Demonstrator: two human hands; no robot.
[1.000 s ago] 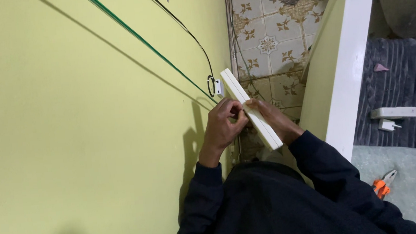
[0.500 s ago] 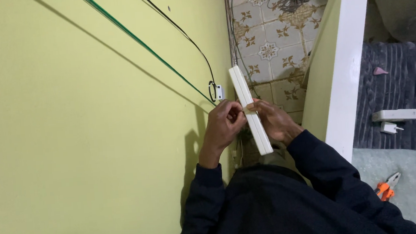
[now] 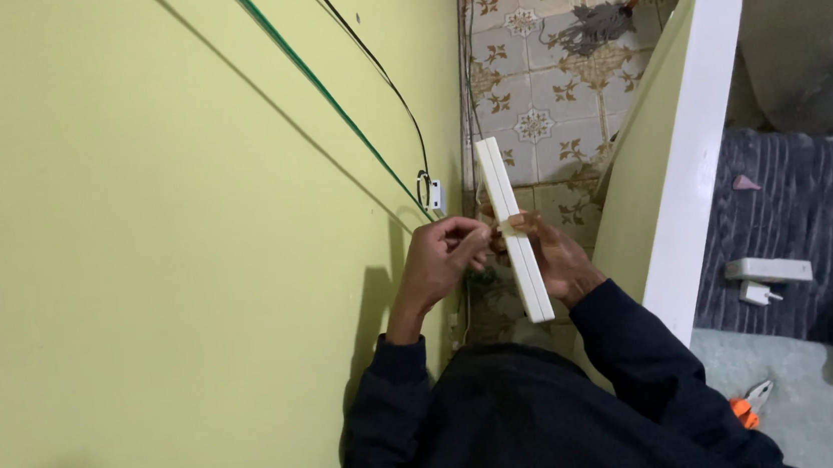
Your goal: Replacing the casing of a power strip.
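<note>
A long white plastic strip (image 3: 508, 218), like a cable duct, stands nearly upright in front of me. My right hand (image 3: 552, 262) grips it around the middle from behind. My left hand (image 3: 439, 260) is closed at the strip's left edge, its fingertips pinching a small piece of brownish tape stuck there. Both arms wear dark sleeves. The strip's lower end reaches toward my chest.
A yellow-green wall (image 3: 138, 268) fills the left, with a green cable (image 3: 324, 90) and a black cable (image 3: 377, 67) running to a small white clip (image 3: 434, 196). Patterned floor tiles (image 3: 543, 72), a white door frame (image 3: 699, 129), a white adapter (image 3: 767, 272) and orange-handled pliers (image 3: 748, 404) lie right.
The white strip has swung from tilted to nearly upright. Both hands stayed on it near the middle, with the left fingers working at its edge.
</note>
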